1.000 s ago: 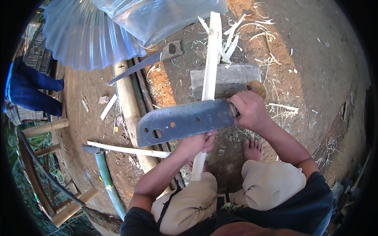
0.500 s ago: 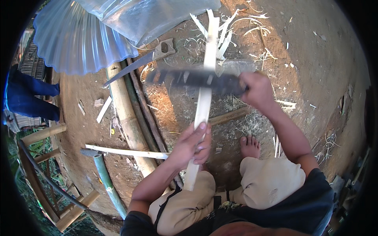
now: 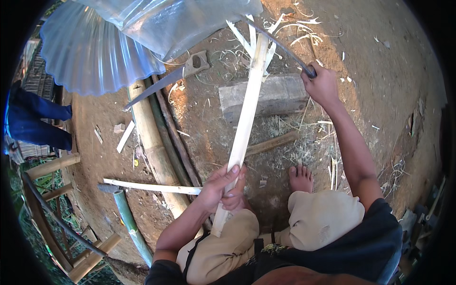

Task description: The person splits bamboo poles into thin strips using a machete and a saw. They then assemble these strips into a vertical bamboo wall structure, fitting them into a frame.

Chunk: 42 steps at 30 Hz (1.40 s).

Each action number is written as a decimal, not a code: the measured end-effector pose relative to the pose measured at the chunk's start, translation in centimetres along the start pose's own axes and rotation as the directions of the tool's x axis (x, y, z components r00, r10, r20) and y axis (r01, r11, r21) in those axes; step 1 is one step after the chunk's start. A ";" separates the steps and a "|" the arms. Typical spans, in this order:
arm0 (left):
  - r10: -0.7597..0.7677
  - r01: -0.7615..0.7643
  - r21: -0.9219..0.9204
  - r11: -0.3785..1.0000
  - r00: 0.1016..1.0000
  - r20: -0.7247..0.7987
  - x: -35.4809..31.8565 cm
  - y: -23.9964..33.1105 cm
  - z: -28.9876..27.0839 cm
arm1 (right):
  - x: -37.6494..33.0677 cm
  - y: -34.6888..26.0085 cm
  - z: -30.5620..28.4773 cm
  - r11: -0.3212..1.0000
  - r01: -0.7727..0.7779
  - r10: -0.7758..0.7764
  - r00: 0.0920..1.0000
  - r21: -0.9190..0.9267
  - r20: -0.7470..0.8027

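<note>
The left fingers [image 3: 232, 202] are clamping around a pale strip [image 3: 245, 118]. Ahead and rightward of them, the right fingers [image 3: 312, 86] are gripping a dark knife [image 3: 286, 48].

I count my left hand [image 3: 222, 189] and right hand [image 3: 322, 86]: 2 | knife [image 3: 285, 48]: 1 | held strip [image 3: 245, 114]: 1 | handsaw [image 3: 164, 86]: 1 | wood block [image 3: 273, 97]: 1 | long side-by-side poles [image 3: 153, 137]: 3 | green tube [image 3: 130, 224]: 1 | corrugated sheet [image 3: 102, 57]: 1

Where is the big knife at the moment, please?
In the head view, the knife is above and slightly right of centre, held in the right hand; its blade crosses in front of the far end of the pale strip.
</note>
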<state>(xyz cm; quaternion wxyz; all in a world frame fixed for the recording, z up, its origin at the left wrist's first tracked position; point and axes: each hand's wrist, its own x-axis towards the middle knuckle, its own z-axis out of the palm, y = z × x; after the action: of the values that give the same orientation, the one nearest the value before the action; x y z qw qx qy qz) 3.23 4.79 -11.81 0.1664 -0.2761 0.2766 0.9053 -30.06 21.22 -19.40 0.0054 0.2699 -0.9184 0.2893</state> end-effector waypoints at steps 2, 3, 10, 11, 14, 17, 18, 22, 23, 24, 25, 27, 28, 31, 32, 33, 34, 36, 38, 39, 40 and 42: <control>0.010 -0.009 -0.018 1.000 1.000 0.016 0.2 -0.5 -0.9 | -0.2 -0.4 0.3 0.996 0.093 -0.093 0.996 -0.008 -0.003; 0.032 -0.032 -0.001 0.999 0.999 0.007 0.3 -0.2 -0.7 | -1.9 -1.7 0.4 0.985 0.168 -0.168 0.986 0.025 -0.007; 0.058 -0.053 -0.049 0.997 0.990 0.131 0.6 -0.1 -2.1 | -3.6 -2.0 0.8 0.967 0.237 -0.236 0.972 0.093 -0.021; 0.067 -0.058 -0.061 0.996 0.985 0.157 0.5 -0.4 -2.4 | -2.0 -1.9 0.6 0.994 0.021 -0.024 0.999 0.110 0.027; 0.030 -0.025 -0.054 0.998 0.995 0.093 0.2 -0.1 -2.0 | -0.8 -0.2 1.4 0.992 0.087 -0.077 0.991 0.096 -0.106; 0.098 -0.098 0.004 0.995 0.994 0.054 1.0 0.6 -1.8 | -4.6 -2.7 1.5 0.961 0.014 -0.022 0.999 0.277 0.026; 0.123 -0.123 0.000 0.992 0.992 0.000 2.0 0.7 -1.5 | -6.0 -3.3 1.4 0.939 0.030 -0.043 0.999 0.343 0.032; 0.173 -0.171 0.033 0.985 0.981 -0.088 3.8 0.8 -2.1 | -9.8 -5.7 1.3 0.780 0.491 -0.534 0.845 0.389 0.004; 0.164 -0.153 0.078 0.985 0.972 -0.167 3.7 0.8 -1.8 | -10.3 -6.6 1.0 0.713 0.589 -0.635 0.773 0.381 -0.007; 0.158 -0.131 0.121 0.984 0.956 -0.246 3.7 0.8 -1.3 | -10.7 -7.4 0.8 0.679 0.617 -0.670 0.743 0.398 -0.008; 0.196 -0.301 -0.145 0.942 0.850 -0.490 4.0 1.0 0.4 | -11.1 -8.1 0.6 0.648 0.643 -0.703 0.711 0.409 -0.002; 0.351 -0.344 0.071 0.936 0.915 -0.200 5.4 -0.7 -4.4 | -11.8 -9.0 0.1 0.601 0.684 -0.759 0.651 0.413 0.027; 0.333 -0.301 0.197 0.933 0.929 -0.159 5.3 -0.4 -4.2 | -12.0 -9.0 0.1 0.610 0.685 -0.760 0.648 0.399 0.049; 0.357 -0.360 0.014 0.933 0.919 -0.168 5.3 -2.4 -5.0 | -12.2 -9.1 0.4 0.625 0.688 -0.760 0.645 0.370 0.084; 0.306 -0.299 0.067 0.952 0.914 -0.264 4.7 -2.1 -3.8 | -11.8 -8.9 0.5 0.640 0.683 -0.747 0.660 0.351 0.079; 0.258 -0.232 0.114 0.966 0.896 -0.360 3.8 -1.7 -2.3 | -11.5 -8.8 0.6 0.655 0.678 -0.735 0.674 0.333 0.074; 0.221 -0.164 0.159 0.974 0.856 -0.467 2.5 -1.1 -0.7 | -11.3 -9.2 0.8 0.652 0.683 -0.735 0.675 0.329 0.055; 0.284 -0.206 0.212 0.955 0.842 -0.459 2.3 -0.6 0.1 | -11.1 -9.2 1.2 0.662 0.690 -0.728 0.685 0.294 0.030; 0.341 -0.231 0.298 0.926 0.850 -0.400 2.1 -0.8 0.0 | -10.3 -8.9 1.2 0.677 0.697 -0.724 0.689 0.235 0.042; 0.362 -0.238 0.355 0.904 0.867 -0.342 1.9 -1.3 -0.7 | -9.7 -8.7 1.2 0.685 0.700 -0.721 0.691 0.205 0.047; 0.379 -0.244 0.411 0.879 0.880 -0.287 1.6 -1.7 -1.0 | -9.1 -8.5 1.3 0.713 0.674 -0.691 0.723 0.193 0.027; 0.388 -0.289 0.318 0.903 0.866 -0.316 1.4 -1.6 0.5 | -7.4 -7.8 1.1 0.775 0.613 -0.619 0.785 0.155 -0.011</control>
<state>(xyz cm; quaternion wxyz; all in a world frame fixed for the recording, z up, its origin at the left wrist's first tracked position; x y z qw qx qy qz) 2.63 6.55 -12.93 -0.0171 -0.3647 0.4639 0.8072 -19.66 18.93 -17.47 0.0610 0.5609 -0.7549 0.3343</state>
